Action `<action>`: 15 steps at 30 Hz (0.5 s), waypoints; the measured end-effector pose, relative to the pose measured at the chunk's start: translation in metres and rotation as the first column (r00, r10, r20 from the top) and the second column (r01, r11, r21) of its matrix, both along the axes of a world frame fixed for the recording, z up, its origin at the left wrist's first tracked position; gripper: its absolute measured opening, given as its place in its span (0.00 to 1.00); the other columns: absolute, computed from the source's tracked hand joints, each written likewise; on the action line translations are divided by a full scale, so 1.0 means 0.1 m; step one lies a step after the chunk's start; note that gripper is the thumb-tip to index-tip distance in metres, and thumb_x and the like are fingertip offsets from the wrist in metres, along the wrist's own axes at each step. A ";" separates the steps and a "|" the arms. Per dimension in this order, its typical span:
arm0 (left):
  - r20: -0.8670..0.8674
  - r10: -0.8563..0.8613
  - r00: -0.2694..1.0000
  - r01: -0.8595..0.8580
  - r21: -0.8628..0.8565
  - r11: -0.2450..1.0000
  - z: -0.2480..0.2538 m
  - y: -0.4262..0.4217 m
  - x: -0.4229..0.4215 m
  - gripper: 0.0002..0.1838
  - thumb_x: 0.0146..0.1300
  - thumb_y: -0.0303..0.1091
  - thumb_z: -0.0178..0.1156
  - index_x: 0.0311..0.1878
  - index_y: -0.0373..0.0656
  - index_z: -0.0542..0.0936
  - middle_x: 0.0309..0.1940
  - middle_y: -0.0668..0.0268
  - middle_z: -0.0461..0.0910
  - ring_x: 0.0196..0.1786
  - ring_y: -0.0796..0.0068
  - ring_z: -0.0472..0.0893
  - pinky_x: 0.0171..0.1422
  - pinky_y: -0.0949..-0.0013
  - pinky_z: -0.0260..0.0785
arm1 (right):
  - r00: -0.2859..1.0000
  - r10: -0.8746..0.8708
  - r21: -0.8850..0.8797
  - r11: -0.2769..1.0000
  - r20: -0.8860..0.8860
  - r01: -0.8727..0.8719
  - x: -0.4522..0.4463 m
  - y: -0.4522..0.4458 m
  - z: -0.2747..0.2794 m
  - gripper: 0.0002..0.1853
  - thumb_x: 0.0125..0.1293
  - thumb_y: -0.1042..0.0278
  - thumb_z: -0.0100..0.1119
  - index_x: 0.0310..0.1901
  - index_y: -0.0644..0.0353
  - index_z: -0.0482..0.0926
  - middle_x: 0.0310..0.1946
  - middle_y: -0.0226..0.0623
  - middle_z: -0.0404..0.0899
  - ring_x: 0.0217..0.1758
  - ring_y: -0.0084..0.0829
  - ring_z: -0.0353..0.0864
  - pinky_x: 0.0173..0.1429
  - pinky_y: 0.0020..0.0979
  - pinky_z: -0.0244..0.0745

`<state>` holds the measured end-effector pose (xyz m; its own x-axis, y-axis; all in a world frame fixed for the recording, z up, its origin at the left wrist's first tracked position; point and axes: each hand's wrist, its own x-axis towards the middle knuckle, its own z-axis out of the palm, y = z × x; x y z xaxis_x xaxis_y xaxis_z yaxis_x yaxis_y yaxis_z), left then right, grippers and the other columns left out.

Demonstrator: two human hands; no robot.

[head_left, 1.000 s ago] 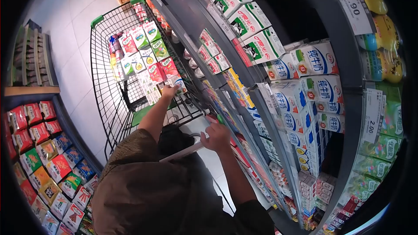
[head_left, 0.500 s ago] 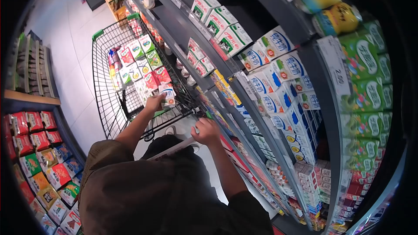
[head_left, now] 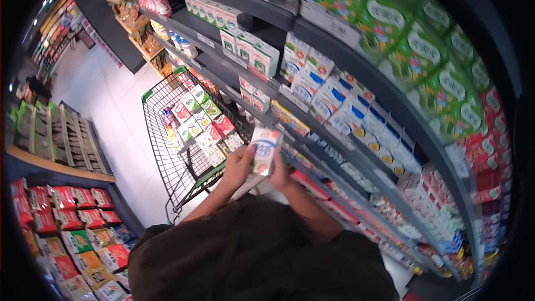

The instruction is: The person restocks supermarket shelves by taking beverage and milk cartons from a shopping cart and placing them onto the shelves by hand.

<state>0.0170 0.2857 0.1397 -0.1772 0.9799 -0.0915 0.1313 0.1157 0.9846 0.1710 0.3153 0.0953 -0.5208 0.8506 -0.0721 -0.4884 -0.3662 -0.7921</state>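
A white and blue milk carton (head_left: 264,147) is held up in front of my chest. My left hand (head_left: 238,166) is closed on its left side. On its right side is my right hand (head_left: 280,173), its fingers partly hidden by the carton. Below my hands a pale narrow strip (head_left: 249,185) shows; what it is I cannot make out. The shopping cart (head_left: 159,150) stands just ahead, to the left of the carton. Inside it lie several drink cartons (head_left: 195,112) in red, green and white.
Along my right runs a shelf unit (head_left: 334,139) stocked with milk cartons and green packs (head_left: 421,44). At lower left is a display of snack packets (head_left: 67,217). A pale tiled floor (head_left: 120,108) stretches ahead to the left of the cart.
My left hand has come back from the cart with the milk carton. My right hand has moved to the carton's other side. The view has turned, and the cart appears lower and further right.
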 end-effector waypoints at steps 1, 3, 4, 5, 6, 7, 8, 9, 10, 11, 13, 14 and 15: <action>-0.056 -0.012 0.998 0.020 0.138 0.990 0.15 0.00 0.10 0.24 0.80 0.45 0.54 0.44 0.30 0.85 0.38 0.64 0.82 0.43 0.78 0.77 0.47 0.70 0.71 | 0.992 -0.012 -0.069 0.998 -0.124 0.004 0.09 -0.02 0.11 0.36 0.83 0.37 0.28 0.74 0.61 0.65 0.69 0.39 0.74 0.70 0.33 0.75 0.75 0.38 0.68; -0.073 -0.060 0.996 0.079 0.297 0.951 0.52 -0.04 0.28 0.21 0.80 0.42 0.53 0.45 0.30 0.84 0.43 0.62 0.80 0.48 0.75 0.77 0.46 0.70 0.71 | 0.944 -0.016 -0.160 0.986 -0.329 -0.039 0.30 -0.04 0.42 0.38 0.82 0.34 0.30 0.75 0.60 0.64 0.68 0.42 0.75 0.69 0.37 0.78 0.72 0.42 0.72; -0.032 -0.099 0.995 0.104 0.320 0.942 0.75 -0.07 0.40 0.20 0.80 0.41 0.53 0.46 0.30 0.84 0.45 0.61 0.79 0.50 0.75 0.77 0.44 0.70 0.71 | 0.913 0.002 -0.178 0.981 -0.408 -0.082 0.44 -0.05 0.69 0.40 0.81 0.31 0.29 0.77 0.58 0.62 0.69 0.44 0.74 0.70 0.40 0.77 0.72 0.46 0.73; 0.011 -0.140 0.990 0.128 0.344 0.930 0.91 -0.08 0.49 0.19 0.80 0.39 0.53 0.47 0.31 0.83 0.47 0.61 0.79 0.52 0.74 0.76 0.43 0.70 0.71 | 0.867 0.033 -0.246 0.953 -0.498 -0.178 0.58 -0.05 0.99 0.45 0.76 0.25 0.31 0.79 0.54 0.59 0.70 0.50 0.73 0.72 0.49 0.75 0.70 0.54 0.73; -0.022 -0.178 0.984 0.173 0.373 0.911 0.99 -0.07 0.52 0.18 0.80 0.39 0.53 0.49 0.32 0.83 0.45 0.62 0.78 0.50 0.76 0.76 0.41 0.72 0.70 | 0.834 0.063 -0.208 0.956 -0.548 -0.209 0.72 -0.06 1.09 0.46 0.75 0.23 0.33 0.80 0.54 0.58 0.70 0.53 0.72 0.72 0.51 0.75 0.68 0.56 0.74; -0.055 -0.207 0.977 0.211 0.407 0.889 1.07 -0.04 0.51 0.17 0.80 0.38 0.53 0.51 0.33 0.83 0.44 0.64 0.78 0.47 0.78 0.76 0.40 0.73 0.69 | 0.799 0.104 -0.160 0.957 -0.593 -0.243 0.84 -0.06 1.15 0.47 0.74 0.22 0.34 0.80 0.53 0.57 0.70 0.55 0.71 0.71 0.54 0.75 0.67 0.57 0.74; -0.091 -0.225 0.970 0.242 0.446 0.862 1.16 0.02 0.47 0.16 0.80 0.37 0.53 0.54 0.34 0.83 0.42 0.65 0.78 0.44 0.80 0.76 0.38 0.75 0.68 | 0.758 0.159 -0.100 0.954 -0.632 -0.284 0.94 -0.05 1.18 0.49 0.72 0.20 0.35 0.81 0.53 0.56 0.70 0.58 0.71 0.71 0.57 0.75 0.66 0.58 0.75; 0.080 -0.169 0.982 0.138 0.297 0.945 1.26 0.08 0.46 0.15 0.80 0.36 0.53 0.56 0.36 0.82 0.36 0.68 0.78 0.32 0.86 0.73 0.32 0.80 0.62 | 0.772 0.095 -0.176 0.949 -0.628 -0.261 1.09 -0.07 1.15 0.53 0.69 0.18 0.41 0.80 0.56 0.55 0.66 0.66 0.72 0.67 0.64 0.76 0.67 0.61 0.72; 0.223 -0.102 0.969 0.041 0.265 0.963 1.29 0.20 0.42 0.13 0.81 0.37 0.52 0.50 0.39 0.81 0.26 0.72 0.75 0.22 0.89 0.66 0.26 0.81 0.56 | 0.730 0.090 -0.155 0.953 -0.677 -0.262 1.18 -0.08 1.10 0.52 0.69 0.19 0.41 0.80 0.56 0.56 0.63 0.65 0.73 0.64 0.62 0.77 0.66 0.60 0.73; 0.319 -0.094 0.943 0.003 0.273 0.962 1.35 0.28 0.40 0.15 0.82 0.41 0.50 0.45 0.41 0.79 0.21 0.73 0.68 0.20 0.87 0.63 0.24 0.80 0.53 | 0.690 0.087 -0.136 0.955 -0.718 -0.262 1.27 -0.07 1.03 0.52 0.69 0.19 0.42 0.80 0.56 0.56 0.61 0.63 0.75 0.61 0.61 0.79 0.64 0.58 0.74; 0.623 -0.238 0.745 0.069 0.284 0.956 1.41 0.38 0.41 0.21 0.83 0.48 0.47 0.35 0.45 0.74 0.17 0.74 0.60 0.17 0.84 0.59 0.22 0.77 0.50 | 0.680 0.111 -0.068 0.971 -0.725 -0.231 1.48 -0.09 1.07 0.46 0.73 0.25 0.43 0.79 0.55 0.59 0.56 0.57 0.79 0.59 0.54 0.82 0.61 0.54 0.78; 0.779 -0.354 0.517 0.166 0.314 0.935 1.39 0.41 0.40 0.24 0.83 0.51 0.45 0.31 0.47 0.71 0.16 0.74 0.59 0.17 0.82 0.58 0.22 0.77 0.51 | 0.676 0.089 -0.085 0.972 -0.732 -0.220 1.56 -0.09 1.08 0.45 0.73 0.25 0.43 0.78 0.56 0.60 0.56 0.56 0.79 0.59 0.54 0.82 0.61 0.53 0.78; 0.875 -0.419 0.244 0.251 0.360 0.898 1.38 0.43 0.43 0.27 0.83 0.55 0.43 0.27 0.49 0.69 0.15 0.74 0.57 0.16 0.81 0.57 0.22 0.76 0.51 | 0.670 0.067 -0.102 0.972 -0.740 -0.211 1.63 -0.10 1.08 0.45 0.73 0.26 0.44 0.77 0.57 0.61 0.57 0.56 0.79 0.59 0.54 0.82 0.61 0.53 0.78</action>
